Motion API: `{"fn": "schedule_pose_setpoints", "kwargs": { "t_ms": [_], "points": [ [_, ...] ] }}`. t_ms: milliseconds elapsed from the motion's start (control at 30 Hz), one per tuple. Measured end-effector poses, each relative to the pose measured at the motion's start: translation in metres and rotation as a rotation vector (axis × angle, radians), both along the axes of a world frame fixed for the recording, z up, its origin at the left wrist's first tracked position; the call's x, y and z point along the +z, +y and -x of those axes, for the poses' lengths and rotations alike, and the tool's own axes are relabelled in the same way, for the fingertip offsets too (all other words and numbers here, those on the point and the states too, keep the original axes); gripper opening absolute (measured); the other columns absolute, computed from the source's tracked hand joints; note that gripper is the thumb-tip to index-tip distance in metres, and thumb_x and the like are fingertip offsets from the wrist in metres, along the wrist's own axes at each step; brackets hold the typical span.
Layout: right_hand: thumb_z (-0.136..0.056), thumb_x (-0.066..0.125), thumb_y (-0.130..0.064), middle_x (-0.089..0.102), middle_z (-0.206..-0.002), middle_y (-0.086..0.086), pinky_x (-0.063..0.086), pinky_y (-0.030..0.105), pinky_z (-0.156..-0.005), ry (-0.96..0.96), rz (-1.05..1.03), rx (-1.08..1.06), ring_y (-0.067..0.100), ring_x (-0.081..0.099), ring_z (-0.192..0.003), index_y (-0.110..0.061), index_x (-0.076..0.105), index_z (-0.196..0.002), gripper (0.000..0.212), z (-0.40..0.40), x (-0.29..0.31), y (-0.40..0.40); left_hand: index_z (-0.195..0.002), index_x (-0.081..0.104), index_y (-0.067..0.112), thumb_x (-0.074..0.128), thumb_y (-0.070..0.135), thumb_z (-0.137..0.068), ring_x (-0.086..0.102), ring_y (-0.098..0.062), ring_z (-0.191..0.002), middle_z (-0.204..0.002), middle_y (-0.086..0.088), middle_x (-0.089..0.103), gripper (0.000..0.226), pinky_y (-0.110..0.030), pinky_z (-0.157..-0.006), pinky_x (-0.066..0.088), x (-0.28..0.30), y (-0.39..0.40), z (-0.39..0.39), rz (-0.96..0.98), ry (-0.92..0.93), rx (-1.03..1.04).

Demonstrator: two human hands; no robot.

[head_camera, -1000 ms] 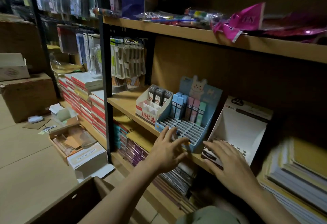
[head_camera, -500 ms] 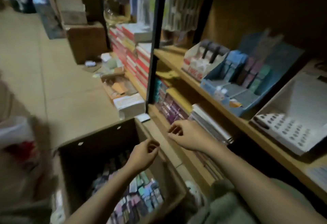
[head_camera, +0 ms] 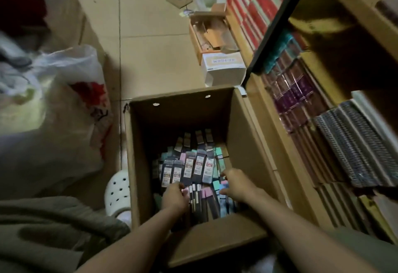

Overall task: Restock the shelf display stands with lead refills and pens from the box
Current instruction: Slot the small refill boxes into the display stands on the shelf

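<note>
Reaching into the open brown cardboard box [head_camera: 243,134], you are resting both hands on the pastel and dark packets [head_camera: 193,169]; left hand [head_camera: 174,197] and right hand [head_camera: 238,183] curled, grip unclear.

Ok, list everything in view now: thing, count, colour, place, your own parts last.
Cardboard box: one, brown, open on the floor.
Lead refill packs: many, dark and pastel, inside the box.
Plastic bag: one, white with red print, left.
White carton: one, beyond the box.
Spiral notebooks: a stack, grey, low shelf at right.
Clog: one, white, left of the box.
Left hand: in the box, on packs.
Right hand: in the box, on packs.
</note>
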State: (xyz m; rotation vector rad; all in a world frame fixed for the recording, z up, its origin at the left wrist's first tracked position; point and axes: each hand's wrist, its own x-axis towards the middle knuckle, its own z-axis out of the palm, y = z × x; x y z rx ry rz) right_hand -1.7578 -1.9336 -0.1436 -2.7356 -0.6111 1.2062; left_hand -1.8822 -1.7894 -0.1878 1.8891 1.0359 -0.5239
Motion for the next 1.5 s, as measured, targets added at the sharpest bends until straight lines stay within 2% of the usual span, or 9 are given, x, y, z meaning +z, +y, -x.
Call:
{"fn": "schedule_pose_setpoints", "kwargs": {
  "t_ms": [300,467,700,867,967,1067,1233,1400,1500],
  "points": [
    [-0.078,0.079,-0.038,0.056,-0.120,0.005,0.052,0.034,-0.087,-0.211,0.211,0.339,0.021,0.056,-0.109,-0.013,0.058,-0.118,0.051,0.002,-0.039,0.005,-0.128,0.049,0.021,0.054,0.006,-0.093,0.042,-0.018,-0.125,-0.132,0.002,0.051,0.038,-0.033,-0.102,0.045,-0.022,-0.011,0.000,-0.297,-0.021,-0.291],
    [-0.082,0.075,-0.035,0.060,-0.119,0.003,0.047,0.032,-0.087,-0.279,0.140,0.374,0.020,0.053,-0.110,-0.015,0.061,-0.117,0.043,0.001,-0.042,-0.001,-0.128,0.048,0.020,0.053,0.009,-0.094,0.043,-0.017,-0.118,-0.129,-0.001,0.049,0.036,-0.031,-0.099,0.043,-0.018,-0.010,0.003,-0.340,-0.087,-0.348],
    [-0.085,0.073,-0.027,0.060,-0.113,0.005,0.050,0.039,-0.092,-0.042,-0.042,0.068,0.023,0.056,-0.107,-0.024,0.055,-0.108,0.030,0.007,-0.036,0.003,-0.104,0.062,0.013,0.065,0.011,-0.089,0.062,-0.016,-0.092,-0.104,-0.004,0.067,0.015,-0.031,-0.083,0.054,-0.011,-0.019,-0.005,0.067,-0.123,0.070],
    [-0.090,0.067,-0.017,0.062,-0.097,-0.001,0.058,0.025,-0.065,0.060,-0.352,-0.257,0.013,0.066,-0.081,-0.028,0.055,-0.098,0.018,-0.002,-0.006,0.001,-0.118,0.061,0.014,0.059,0.011,-0.094,0.062,-0.018,-0.101,-0.107,-0.002,0.066,0.024,-0.040,-0.092,0.053,0.001,-0.008,-0.026,0.208,-0.257,0.333],
    [-0.091,0.067,-0.018,0.068,-0.095,0.003,0.060,0.031,-0.065,0.016,-0.481,-0.381,0.021,0.070,-0.077,-0.029,0.063,-0.104,0.018,-0.013,0.015,0.003,-0.122,0.055,0.014,0.049,0.014,-0.100,0.066,-0.022,-0.097,-0.109,-0.008,0.065,0.022,-0.044,-0.085,0.057,0.015,0.000,-0.040,0.384,-0.376,0.407],
    [-0.090,0.069,-0.019,0.070,-0.088,0.003,0.056,0.022,-0.066,-0.009,-0.540,-0.454,0.016,0.068,-0.076,-0.025,0.069,-0.113,0.024,-0.017,0.024,0.009,-0.121,0.047,0.015,0.038,0.015,-0.104,0.067,-0.017,-0.075,-0.093,-0.008,0.068,0.019,-0.027,-0.058,0.056,0.029,0.005,-0.049,0.637,-0.448,0.448],
    [-0.091,0.065,-0.010,0.065,-0.089,-0.003,0.050,0.012,-0.054,0.127,-0.666,-0.583,-0.003,0.064,-0.059,-0.016,0.067,-0.117,0.027,-0.009,0.018,0.029,-0.121,0.048,0.023,0.037,0.025,-0.105,0.070,-0.017,-0.078,-0.093,-0.007,0.069,0.020,-0.030,-0.061,0.055,0.034,0.005,-0.048,0.677,-0.440,0.298],
    [-0.087,0.071,-0.017,0.065,-0.102,0.001,0.056,0.025,-0.080,0.124,-0.644,-0.518,0.013,0.063,-0.090,-0.015,0.064,-0.126,0.039,-0.018,0.011,0.041,-0.128,0.043,0.030,0.055,0.004,-0.096,0.070,-0.016,-0.094,-0.116,-0.007,0.066,0.044,-0.030,-0.074,0.058,0.026,0.010,-0.045,0.669,-0.443,0.269],
    [-0.091,0.065,-0.033,0.044,-0.141,0.000,0.035,0.036,-0.111,-0.332,-0.291,-0.013,0.017,0.040,-0.131,-0.025,0.036,-0.148,0.064,-0.031,0.007,0.033,-0.122,0.045,0.030,0.056,0.003,-0.094,0.064,-0.022,-0.105,-0.120,-0.005,0.063,0.040,-0.048,-0.093,0.053,0.020,0.016,-0.050,0.545,-0.422,0.358]
  ]
}}
